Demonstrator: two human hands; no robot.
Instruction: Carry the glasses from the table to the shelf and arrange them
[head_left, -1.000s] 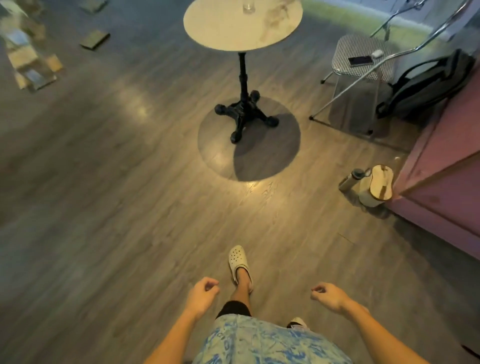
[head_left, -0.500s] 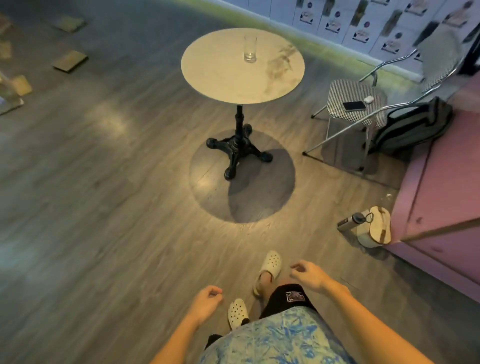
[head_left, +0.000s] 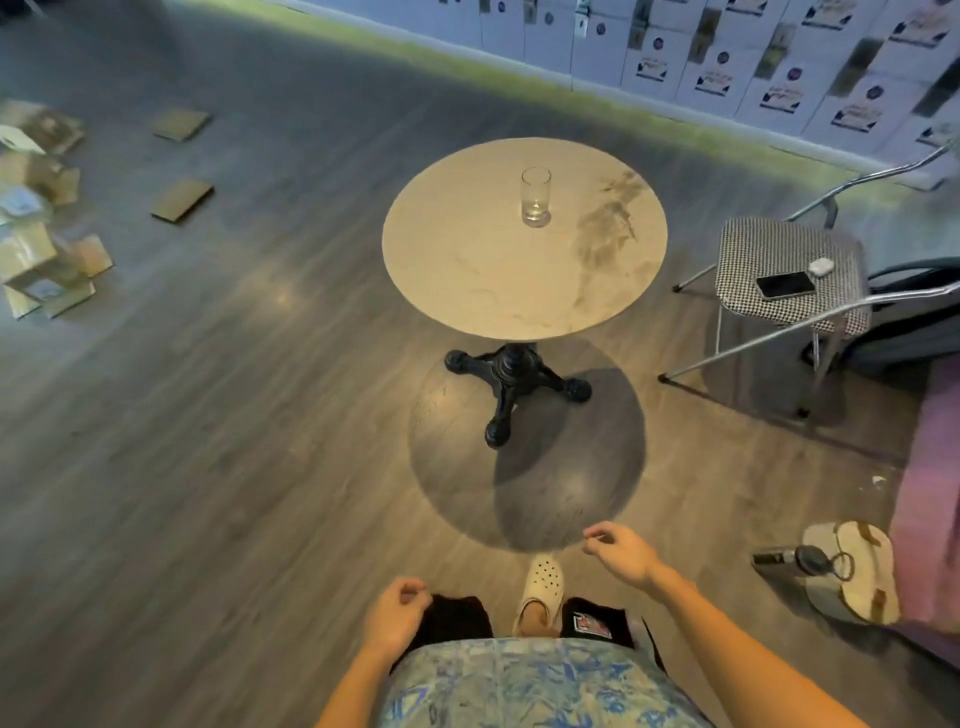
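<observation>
Glass (head_left: 536, 197), one clear tumbler, is standing upright on the round stone-look table (head_left: 467, 270), toward its far side and slightly right of centre, with nothing touching it. The tabletop is sitting on a black cast pedestal base (head_left: 514, 374) on grey plank flooring.

The person is standing on the near side of the table, well apart from it, with one white clog (head_left: 543, 582) showing forward. The left hand (head_left: 395, 616) is hanging by the hip, fingers loosely curled, holding nothing. The right hand (head_left: 618, 553) is hanging a little farther forward, fingers relaxed and bent, thumb close to the fingertips, likewise holding nothing.

Right of the table, a metal chair (head_left: 779, 249) with a checked seat is carrying a dark phone (head_left: 784, 285) and a small white case (head_left: 822, 266), lying just beside each other. At the near right, a dark bottle (head_left: 774, 557) is lying against a pale bag (head_left: 852, 587) beside a pink cabinet (head_left: 930, 493). At the far left, cardboard pieces (head_left: 182, 200) are lying scattered on the floor.
</observation>
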